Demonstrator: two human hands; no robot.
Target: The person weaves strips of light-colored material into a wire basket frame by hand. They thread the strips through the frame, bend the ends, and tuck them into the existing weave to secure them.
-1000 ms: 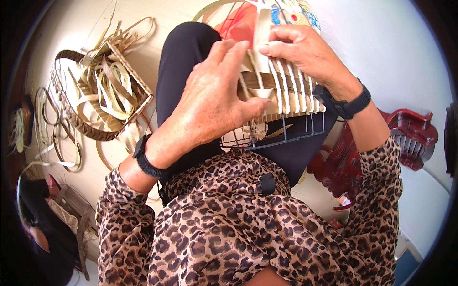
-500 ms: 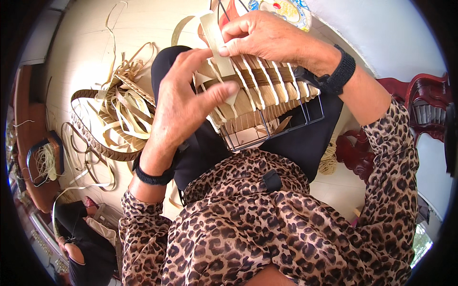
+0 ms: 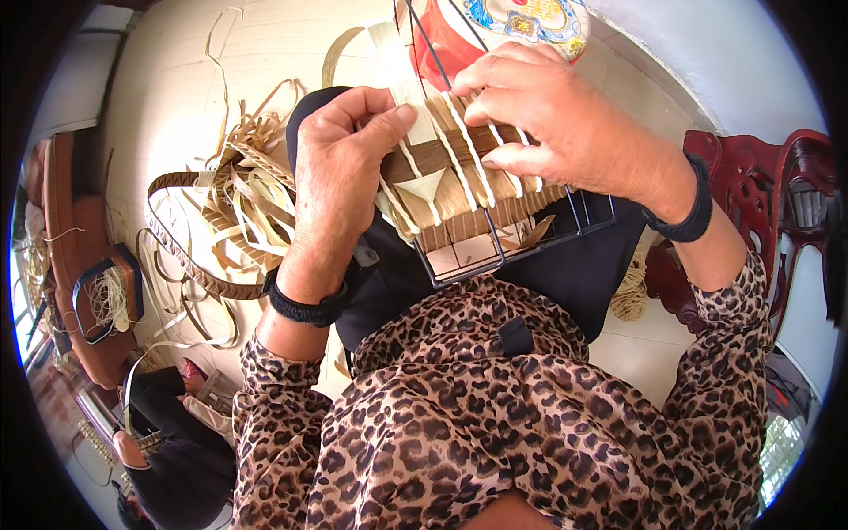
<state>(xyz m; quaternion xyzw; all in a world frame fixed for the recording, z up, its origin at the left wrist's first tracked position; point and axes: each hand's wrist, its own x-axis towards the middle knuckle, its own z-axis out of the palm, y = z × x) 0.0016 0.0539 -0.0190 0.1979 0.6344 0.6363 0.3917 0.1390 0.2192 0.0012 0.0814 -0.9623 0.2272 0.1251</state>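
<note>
You have the half-covered wire basket (image 3: 455,190) tilted across your lap, resting on your dark trousers (image 3: 579,274). Your left hand (image 3: 340,155) is at the basket's upper left corner, thumb and forefinger pinched on a pale strip (image 3: 397,66) that stands up past its far edge. Your right hand (image 3: 556,124) lies over the basket's right part, fingers bent, the thumb near the white cords (image 3: 473,163) — whether they grip one, you cannot tell from here. Across the basket's covered side, a dark brown band (image 3: 402,165) passes under those cords, with a folded pale triangle (image 3: 422,186) just below it. Left of the basket lies a tangle of strips (image 3: 252,216) — beyond it, a round patterned thing (image 3: 526,19); to its right, carved red furniture (image 3: 729,181).
</note>
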